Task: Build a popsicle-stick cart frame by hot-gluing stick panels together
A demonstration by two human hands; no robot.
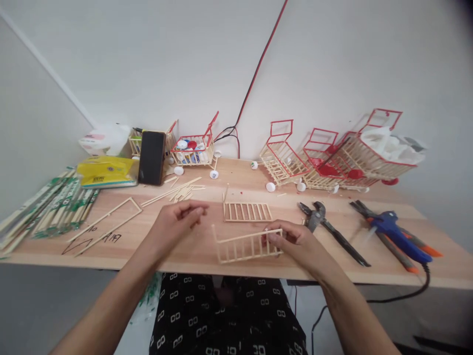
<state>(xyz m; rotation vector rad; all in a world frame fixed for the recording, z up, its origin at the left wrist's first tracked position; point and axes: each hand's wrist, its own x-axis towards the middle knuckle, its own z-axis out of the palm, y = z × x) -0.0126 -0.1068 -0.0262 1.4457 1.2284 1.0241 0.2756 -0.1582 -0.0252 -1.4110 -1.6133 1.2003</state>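
Right hand (295, 236) pinches stick frame (247, 236) before slatted panel (248, 212); left hand (177, 222) empty, fingers parted. Probably positioning; calls for steady alignment.

Pale wooden tabletop (238, 170) — slatted stick panel (248, 212), black-handled pliers (315, 217), yellow packet (107, 170); along back — small stick carts (283, 160).

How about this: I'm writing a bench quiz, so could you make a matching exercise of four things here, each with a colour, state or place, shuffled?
Column one:
1. Phone
2. Glue gun
3. Pack
4. Frame

Column two:
A. Yellow
B. In the right hand
C. Standing upright, dark-screened
D. Blue, with a black cable

Pairs: 1-C, 2-D, 3-A, 4-B
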